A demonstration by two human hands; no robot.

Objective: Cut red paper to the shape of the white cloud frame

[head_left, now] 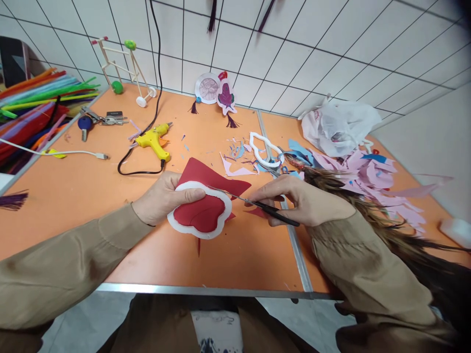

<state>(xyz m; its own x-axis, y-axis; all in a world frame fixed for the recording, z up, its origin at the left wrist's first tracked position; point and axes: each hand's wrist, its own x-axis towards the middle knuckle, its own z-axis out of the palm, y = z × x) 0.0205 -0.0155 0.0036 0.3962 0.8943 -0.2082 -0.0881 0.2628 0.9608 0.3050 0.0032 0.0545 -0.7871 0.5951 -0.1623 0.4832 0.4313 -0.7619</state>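
My left hand (162,197) is closed on a red paper sheet (202,214) that carries a white, cloud-shaped foam frame (221,223); the thumb presses on the frame's top edge. My right hand (294,196) grips black-handled scissors (253,202). Their blades point left and meet the red paper at the frame's upper right edge. Both hands hover just above the orange table (73,196), near its front edge. A thin red sliver (199,246) hangs below the piece.
A yellow glue gun (154,141) with a black cord lies behind my left hand. Pipe cleaners (33,108) and keys (97,119) sit far left. Another white frame (265,149), paper scraps (360,171) and a plastic bag (338,125) lie at the right.
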